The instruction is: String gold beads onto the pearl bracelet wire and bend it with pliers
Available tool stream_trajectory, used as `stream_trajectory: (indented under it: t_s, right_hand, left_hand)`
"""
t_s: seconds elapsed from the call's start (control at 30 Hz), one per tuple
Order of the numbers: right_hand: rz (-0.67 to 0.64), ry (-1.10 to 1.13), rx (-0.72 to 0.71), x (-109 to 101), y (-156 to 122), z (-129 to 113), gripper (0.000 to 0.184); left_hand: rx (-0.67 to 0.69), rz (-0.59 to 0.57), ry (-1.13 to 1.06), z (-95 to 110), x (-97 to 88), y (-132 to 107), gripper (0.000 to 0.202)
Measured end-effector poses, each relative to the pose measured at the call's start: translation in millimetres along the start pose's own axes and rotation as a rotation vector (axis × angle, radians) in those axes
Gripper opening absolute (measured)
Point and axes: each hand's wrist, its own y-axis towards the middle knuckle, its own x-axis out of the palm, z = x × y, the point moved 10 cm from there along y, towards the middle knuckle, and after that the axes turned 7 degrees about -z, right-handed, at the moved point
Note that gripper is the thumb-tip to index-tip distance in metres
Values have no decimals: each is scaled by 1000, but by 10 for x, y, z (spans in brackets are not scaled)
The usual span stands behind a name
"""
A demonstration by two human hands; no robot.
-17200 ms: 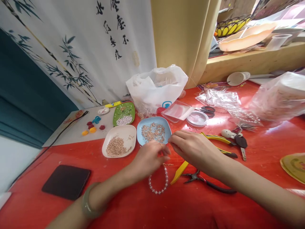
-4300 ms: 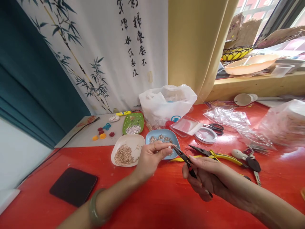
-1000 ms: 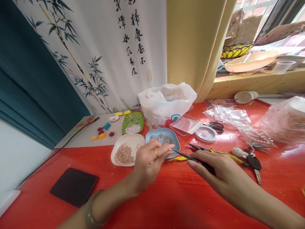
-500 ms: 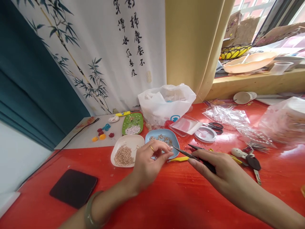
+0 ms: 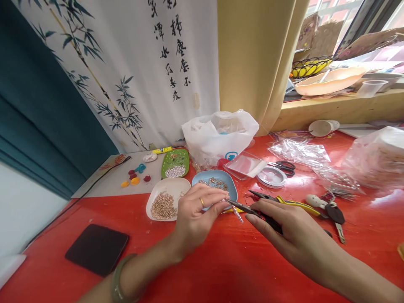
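Observation:
My left hand (image 5: 195,212), closed in a pinch, holds the upper end of a short beaded strand (image 5: 237,213) with a pearly sheen. The strand hangs at a slant below the fingertips. From the other side my right hand (image 5: 290,235) grips black pointed tweezers (image 5: 260,213) between thumb and fingers. Their tip meets the left fingertips at the strand's top; the exact contact is too small to make out. Just behind the left hand is a blue tray (image 5: 232,185) of small metallic pieces. Beside it, a white tray (image 5: 152,201) contains gold beads (image 5: 164,206).
Yellow-handled pliers (image 5: 299,205) and keys (image 5: 336,214) lie beyond my right hand. Farther back are scissors (image 5: 285,168), a round lid (image 5: 272,176), a white plastic bag (image 5: 217,134) and a green tray (image 5: 184,162). A black flat device (image 5: 97,249) rests at left.
The tweezers' tip has moved left to the left fingertips. The beaded strand now shows hanging below them. My right hand has shifted slightly left, uncovering more of the yellow-handled pliers.

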Motion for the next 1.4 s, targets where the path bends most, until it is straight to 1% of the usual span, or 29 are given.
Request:
stream_trajectory:
  t_s: [0.17, 0.27, 0.53, 0.67, 0.83, 0.9, 0.97, 1.03, 1.17, 1.4]
  right_hand:
    - [51, -25, -9, 2, -25, -38, 30]
    - [81, -43, -9, 10, -42, -51, 30]
    - [84, -45, -2, 60, -46, -76, 30]
    - [96, -65, -25, 38, -50, -89, 31]
    - [107, -118, -59, 18, -51, -69, 29]
    - [116, -110, -70, 9, -48, -57, 27]
    - [124, -101, -95, -1, -48, -69, 25]
    - [139, -106, -132, -15, -55, -101, 23]
    - [188, -161, -178, -35, -83, -144, 20]
    - [242, -251, -220, -25, -105, -194, 20]
  left_hand:
    - [37, 79, 56, 72, -33, -63, 13]
    - [50, 104, 85, 105, -34, -92, 12]
    - [61, 162, 88, 178, -58, -105, 10]
    - [26, 145, 58, 131, -45, -99, 11]
    - [-115, 110, -98, -31, -8, -87, 11]
    - [-143, 103, -149, -58, 2, -80, 11]
    - [-129, 97, -166, -43, 5, -70, 12]
    - [-87, 97, -158, -1, -4, -64, 12]
    - [-11, 115, -80, 91, -32, -79, 14]
    - [22, 86, 70, 185, -16, -93, 10]
